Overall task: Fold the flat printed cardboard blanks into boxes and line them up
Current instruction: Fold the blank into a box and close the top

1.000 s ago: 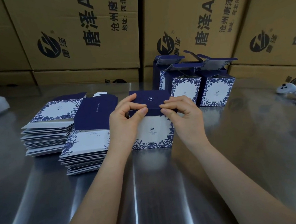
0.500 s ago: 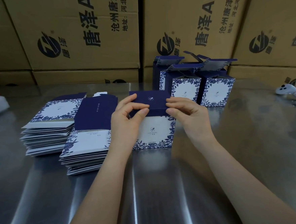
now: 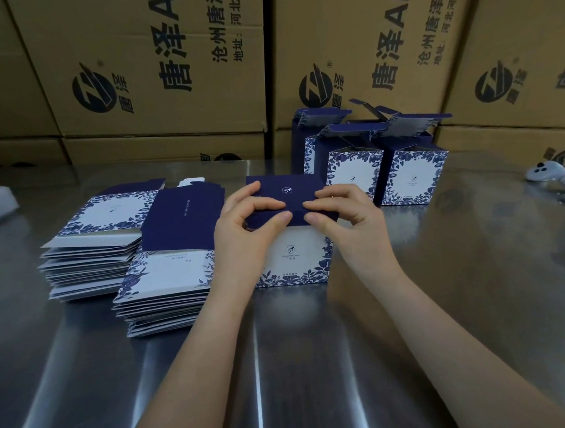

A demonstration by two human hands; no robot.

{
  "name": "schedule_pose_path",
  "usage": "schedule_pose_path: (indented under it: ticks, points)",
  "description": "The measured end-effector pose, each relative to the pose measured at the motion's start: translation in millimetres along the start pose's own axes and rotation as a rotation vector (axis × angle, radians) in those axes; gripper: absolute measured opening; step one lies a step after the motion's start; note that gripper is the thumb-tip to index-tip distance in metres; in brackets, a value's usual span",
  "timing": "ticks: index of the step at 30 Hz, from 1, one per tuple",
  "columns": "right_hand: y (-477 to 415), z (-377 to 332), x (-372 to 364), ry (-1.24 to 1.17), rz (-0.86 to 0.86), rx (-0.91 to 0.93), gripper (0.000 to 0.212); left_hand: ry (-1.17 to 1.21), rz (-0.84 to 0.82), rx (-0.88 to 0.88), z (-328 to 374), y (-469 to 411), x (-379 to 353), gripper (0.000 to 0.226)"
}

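Now we clamp left grip [image 3: 242, 230] and right grip [image 3: 351, 219] on the navy lid flap [image 3: 286, 188] of the blue-and-white floral cardboard box [image 3: 294, 259] beneath, likely to crease it.

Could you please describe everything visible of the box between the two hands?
The box looks like thin printed cardboard: a white front with a small logo and blue leaf border, and a navy top flap bearing a small white emblem. It stands upright on the steel table, beside the nearer stack of blanks. The left hand and right hand pinch the flap's front edge.
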State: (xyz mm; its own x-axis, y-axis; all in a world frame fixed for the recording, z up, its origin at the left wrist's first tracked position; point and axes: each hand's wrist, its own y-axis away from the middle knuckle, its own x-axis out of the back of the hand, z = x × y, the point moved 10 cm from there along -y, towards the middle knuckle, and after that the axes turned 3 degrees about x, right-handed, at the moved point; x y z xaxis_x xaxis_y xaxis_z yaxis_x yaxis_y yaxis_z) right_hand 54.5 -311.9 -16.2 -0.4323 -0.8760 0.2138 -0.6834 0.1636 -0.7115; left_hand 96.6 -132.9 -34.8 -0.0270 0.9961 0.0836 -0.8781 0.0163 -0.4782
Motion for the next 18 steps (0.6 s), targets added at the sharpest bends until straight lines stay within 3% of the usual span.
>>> schedule_pose_path:
  ticks: [9, 18]
  points:
    - [-0.8, -2.9, 0.8, -0.012, 0.088, 0.016, 0.035, 0.033, 0.03, -0.009, 3.9, 2.5, -4.3, 0.021]
    - [-2.2, 4.9, 6.2, -0.158, 0.013, -0.083, 0.024, 0.128, 0.005, 0.017, -7.3, 0.8, 3.1, 0.023]
